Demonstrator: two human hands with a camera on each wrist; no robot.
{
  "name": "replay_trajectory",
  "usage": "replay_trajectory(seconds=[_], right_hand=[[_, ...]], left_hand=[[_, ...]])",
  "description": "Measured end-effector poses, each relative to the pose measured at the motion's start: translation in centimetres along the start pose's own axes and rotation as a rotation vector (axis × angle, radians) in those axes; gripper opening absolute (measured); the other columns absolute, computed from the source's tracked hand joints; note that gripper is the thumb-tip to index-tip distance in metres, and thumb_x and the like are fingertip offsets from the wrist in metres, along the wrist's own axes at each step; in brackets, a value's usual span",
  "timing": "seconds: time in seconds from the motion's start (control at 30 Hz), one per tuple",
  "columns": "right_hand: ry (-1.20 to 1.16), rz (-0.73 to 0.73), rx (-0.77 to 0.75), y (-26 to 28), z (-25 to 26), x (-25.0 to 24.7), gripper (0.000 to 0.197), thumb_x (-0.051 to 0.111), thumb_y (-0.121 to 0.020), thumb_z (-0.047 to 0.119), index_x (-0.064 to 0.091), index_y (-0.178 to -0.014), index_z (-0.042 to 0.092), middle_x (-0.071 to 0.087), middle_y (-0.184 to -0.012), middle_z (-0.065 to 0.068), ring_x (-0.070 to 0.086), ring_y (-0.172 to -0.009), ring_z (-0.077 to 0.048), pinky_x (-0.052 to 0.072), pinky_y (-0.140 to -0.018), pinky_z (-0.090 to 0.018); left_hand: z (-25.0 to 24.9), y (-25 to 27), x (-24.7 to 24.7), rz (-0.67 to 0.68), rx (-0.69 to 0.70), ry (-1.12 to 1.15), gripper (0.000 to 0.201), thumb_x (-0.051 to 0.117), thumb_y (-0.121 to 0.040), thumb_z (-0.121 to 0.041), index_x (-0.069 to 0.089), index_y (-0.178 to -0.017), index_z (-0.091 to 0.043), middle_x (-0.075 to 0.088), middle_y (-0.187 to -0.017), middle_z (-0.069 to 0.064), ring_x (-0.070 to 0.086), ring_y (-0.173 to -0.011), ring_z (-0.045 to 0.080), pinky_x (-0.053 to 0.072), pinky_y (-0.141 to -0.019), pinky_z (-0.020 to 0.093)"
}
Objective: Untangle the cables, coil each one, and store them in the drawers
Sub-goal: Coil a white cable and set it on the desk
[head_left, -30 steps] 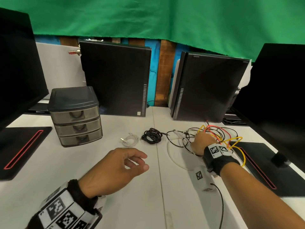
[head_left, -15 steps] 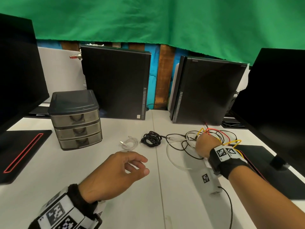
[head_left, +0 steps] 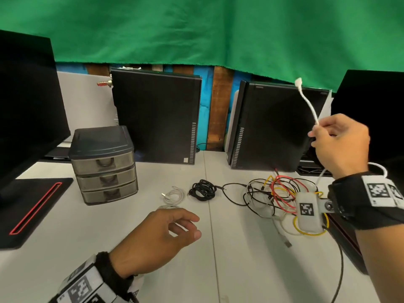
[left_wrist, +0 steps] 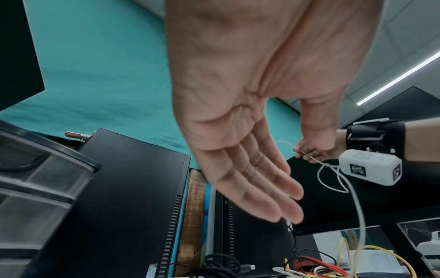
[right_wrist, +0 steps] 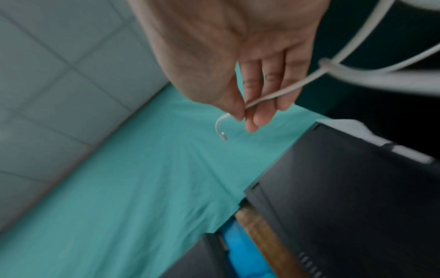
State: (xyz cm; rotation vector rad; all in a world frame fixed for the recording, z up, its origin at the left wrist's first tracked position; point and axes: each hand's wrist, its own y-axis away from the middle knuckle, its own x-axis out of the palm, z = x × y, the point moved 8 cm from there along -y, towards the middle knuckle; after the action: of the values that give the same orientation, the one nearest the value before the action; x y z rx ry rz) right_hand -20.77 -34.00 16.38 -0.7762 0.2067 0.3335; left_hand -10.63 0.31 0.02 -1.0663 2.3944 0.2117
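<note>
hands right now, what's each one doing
Left hand: open, holding nothing.
Right hand: pinching the white cable, raised above the tangle.

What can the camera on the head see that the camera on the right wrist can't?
Only the head view shows the drawer unit, the coiled black cable, the small white coil, the tangled pile on the table and the empty left hand. Only the right wrist view shows the ceiling tiles. Both show the right hand pinching the white cable near its plug, and the green cloth.
</note>
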Motion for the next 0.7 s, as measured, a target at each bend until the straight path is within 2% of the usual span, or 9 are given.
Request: replay_trajectory(seconds=[0.1, 0.2, 0.27, 0.33, 0.4, 0.5, 0.57, 0.63, 0.7], right_hand=[[-0.017, 0.265, -0.153, 2.3, 3.2, 2.2, 0.011, 0.066, -0.093, 0.01, 0.072, -0.09, 0.019, 0.071, -0.074, -0.001, 0.064, -0.067, -0.011, 0.058, -0.071, -0.037], [-0.002, 0.551, -0.256, 7.1, 5.2, 4.7, 0.016, 0.068, -0.092, 0.014, 0.074, -0.088, 0.028, 0.07, -0.074, 0.009, 0.06, -0.066, -0.002, 0.046, -0.059, -0.016], [0.02, 0.765, -0.265, 10.7, 5.5, 6.8, 0.016, 0.069, -0.092, 0.017, 0.076, -0.091, 0.031, 0.072, -0.083, 0.018, 0.065, -0.08, 0.004, 0.047, -0.07, -0.012], [-0.01, 0.916, -0.279, 14.1, 5.5, 8.7, 0.014, 0.069, -0.093, 0.018, 0.079, -0.095, 0.027, 0.074, -0.09, 0.019, 0.067, -0.089, 0.004, 0.049, -0.079, -0.011], [-0.035, 0.932, -0.3, 16.0, 5.6, 9.7, 0.013, 0.068, -0.093, 0.02, 0.078, -0.097, 0.027, 0.073, -0.09, 0.02, 0.066, -0.088, 0.003, 0.048, -0.078, -0.011], [-0.099, 0.899, -0.285, 16.5, 5.6, 10.4, 0.013, 0.067, -0.094, 0.019, 0.077, -0.095, 0.027, 0.071, -0.084, 0.017, 0.064, -0.08, -0.007, 0.048, -0.069, -0.018], [-0.15, 0.893, -0.262, 16.5, 5.8, 10.6, 0.012, 0.067, -0.094, 0.019, 0.077, -0.096, 0.026, 0.072, -0.084, 0.012, 0.065, -0.078, -0.012, 0.055, -0.07, -0.027], [-0.177, 0.882, -0.249, 16.3, 6.0, 10.7, 0.012, 0.067, -0.094, 0.019, 0.076, -0.096, 0.027, 0.072, -0.085, 0.012, 0.066, -0.078, -0.012, 0.057, -0.072, -0.027], [-0.185, 0.872, -0.22, 15.6, 5.9, 10.6, 0.014, 0.067, -0.093, 0.019, 0.076, -0.097, 0.028, 0.073, -0.085, 0.012, 0.067, -0.078, -0.009, 0.057, -0.072, -0.023]], left_hand=[[-0.7, 0.1, -0.1, -0.038, 0.04, 0.062, 0.029, 0.072, -0.085, -0.04, 0.064, -0.113, -0.042, 0.069, -0.104, -0.023, 0.065, -0.096, 0.0, 0.054, -0.082, 0.024], [-1.2, 0.0, -0.7, -0.145, 0.082, 0.15, 0.06, 0.063, -0.078, -0.061, 0.042, -0.133, -0.053, 0.057, -0.121, -0.033, 0.058, -0.113, -0.004, 0.052, -0.091, 0.024], [-1.2, 0.0, -1.1, -0.204, 0.097, 0.189, 0.065, 0.05, -0.081, -0.075, 0.028, -0.139, -0.057, 0.047, -0.132, -0.039, 0.049, -0.121, -0.011, 0.044, -0.097, 0.018], [-1.1, 0.0, -0.9, -0.175, 0.111, 0.19, 0.066, 0.039, -0.081, -0.081, 0.027, -0.141, -0.058, 0.046, -0.135, -0.039, 0.045, -0.125, -0.015, 0.037, -0.1, 0.015], [-0.9, -0.1, -0.3, -0.084, 0.13, 0.147, 0.058, 0.037, -0.084, -0.077, 0.04, -0.138, -0.054, 0.057, -0.129, -0.034, 0.048, -0.124, -0.013, 0.037, -0.102, 0.017], [-0.7, -0.1, 0.6, 0.03, 0.111, 0.141, 0.037, 0.042, -0.096, -0.056, 0.058, -0.126, -0.042, 0.07, -0.114, -0.021, 0.061, -0.114, -0.001, 0.046, -0.1, 0.027], [-0.9, 0.0, 0.9, 0.06, 0.119, 0.133, 0.033, 0.043, -0.096, -0.049, 0.067, -0.115, -0.037, 0.073, -0.102, -0.01, 0.067, -0.097, 0.009, 0.053, -0.09, 0.035], [-1.1, 0.1, 0.8, 0.061, 0.124, 0.123, 0.029, 0.046, -0.1, -0.048, 0.071, -0.095, -0.035, 0.071, -0.08, -0.001, 0.063, -0.078, 0.025, 0.05, -0.077, 0.041], [-1.0, 0.1, 0.3, 0.036, 0.114, 0.164, 0.031, 0.048, -0.095, -0.047, 0.067, -0.077, -0.03, 0.056, -0.06, -0.001, 0.053, -0.06, 0.02, 0.044, -0.067, 0.038]])
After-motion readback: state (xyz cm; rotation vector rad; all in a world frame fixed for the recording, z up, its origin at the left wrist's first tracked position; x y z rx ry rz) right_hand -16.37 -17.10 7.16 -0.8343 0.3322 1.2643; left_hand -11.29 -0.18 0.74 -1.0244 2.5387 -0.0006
